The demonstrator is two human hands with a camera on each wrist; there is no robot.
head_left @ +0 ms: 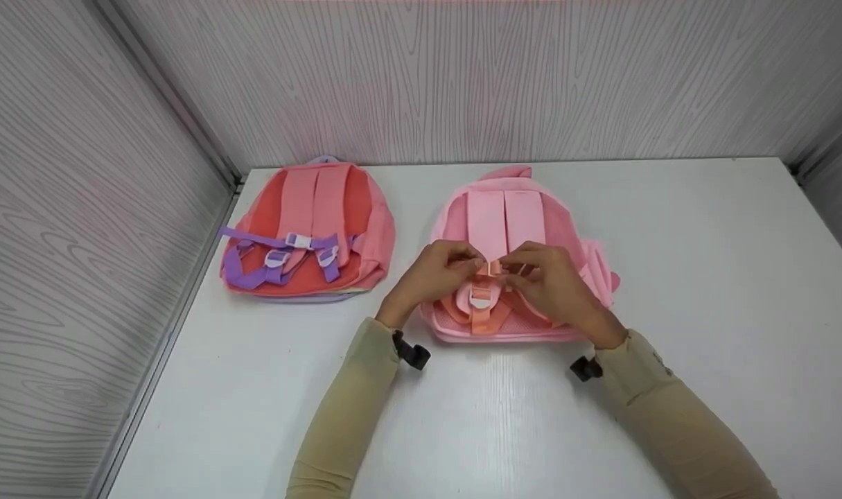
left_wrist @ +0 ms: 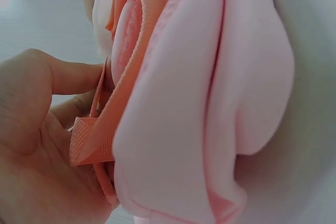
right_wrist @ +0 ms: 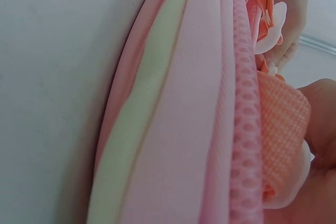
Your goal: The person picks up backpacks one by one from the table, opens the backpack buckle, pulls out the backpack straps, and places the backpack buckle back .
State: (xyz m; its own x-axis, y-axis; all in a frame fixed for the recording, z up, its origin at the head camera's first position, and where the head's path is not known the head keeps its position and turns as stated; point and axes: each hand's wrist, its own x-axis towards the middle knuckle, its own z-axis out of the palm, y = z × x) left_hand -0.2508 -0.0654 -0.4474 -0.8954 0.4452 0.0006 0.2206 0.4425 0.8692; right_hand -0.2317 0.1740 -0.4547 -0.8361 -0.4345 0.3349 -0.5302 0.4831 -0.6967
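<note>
A pink backpack (head_left: 485, 222) lies on the table with its shoulder straps facing up. Over its lower half, my left hand (head_left: 438, 274) pinches an orange webbing strap (head_left: 490, 268) between thumb and fingers. From the other side, my right hand (head_left: 549, 284) pinches the same webbing, close to the left fingertips. A white buckle (head_left: 481, 299) sits on the webbing just below. In the left wrist view, a loop of the orange strap (left_wrist: 93, 140) lies against the left palm. Fingers partly hide the spot where both hands meet.
To the left lies a coral-red backpack (head_left: 314, 201) with purple straps (head_left: 247, 279) and white buckles. Grey wood-grain panels (head_left: 427, 83) stand behind the white table (head_left: 254, 388) and at its sides. A black wrist mount (head_left: 412, 352) hangs at the left cuff.
</note>
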